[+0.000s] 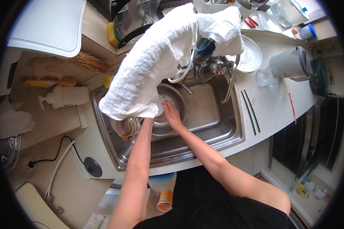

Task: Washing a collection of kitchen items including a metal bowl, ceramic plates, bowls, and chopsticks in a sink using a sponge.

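Note:
Over the metal basin (180, 94) in the stainless steel sink (203, 103), my right hand (171, 115) has its fingers against the edge of a white dish (160, 106). Only part of that dish shows. A white cloth (157, 57) drapes over a bulky fixture above the sink and covers most of my left hand, leaving the left wrist (148, 123) visible beside the basin. What the left fingers do is hidden. Behind the basin stands a metal tap fitting (210, 70) with a curved spout (230, 83). A drain pipe fitting (127, 128) juts out below the cloth.
To the right lie dark chopsticks (250, 111), a clear glass cup (265, 77), a grey pitcher (288, 63) and a white plate (250, 55). On the left are a white pump bottle (66, 96), a straw brush (89, 62) and a round black lid (93, 167).

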Available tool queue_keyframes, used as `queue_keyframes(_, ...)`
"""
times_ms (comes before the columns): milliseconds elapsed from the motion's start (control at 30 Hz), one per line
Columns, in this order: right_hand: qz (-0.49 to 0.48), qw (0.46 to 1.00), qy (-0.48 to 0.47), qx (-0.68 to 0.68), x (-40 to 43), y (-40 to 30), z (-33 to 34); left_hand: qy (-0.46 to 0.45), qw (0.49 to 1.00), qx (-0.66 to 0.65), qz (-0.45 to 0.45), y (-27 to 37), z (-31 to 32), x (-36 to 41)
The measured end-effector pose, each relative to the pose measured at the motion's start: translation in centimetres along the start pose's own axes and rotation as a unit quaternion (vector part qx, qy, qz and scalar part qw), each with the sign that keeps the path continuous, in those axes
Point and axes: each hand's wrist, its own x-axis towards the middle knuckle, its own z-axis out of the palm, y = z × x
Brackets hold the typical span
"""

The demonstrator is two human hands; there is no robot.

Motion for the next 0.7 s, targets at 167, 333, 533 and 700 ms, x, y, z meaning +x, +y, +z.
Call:
queue_keyframes(167,-0.026,0.998,0.061,-0.010,-0.5,-3.7,-5.9,0.043,0.987,0.081,0.131,-2.9,2.9,0.1)
queue_keyframes(333,-0.112,0.973,0.202,-0.001,0.8,-5.8,-9.6,-0.029,0.700,0.650,0.296,-2.9,3.7,-1.1)
queue_keyframes(533,-0.175,0.966,0.185,-0.035,0.9,-9.9,-9.4,0.061,0.646,0.674,0.354,-3.7,-1.9,0.6)
queue_keyframes(700,-0.116,0.972,0.204,-0.008,2.1,-10.0,-12.2,0.015,0.774,0.506,0.380,-4.2,1.4,-2.1)
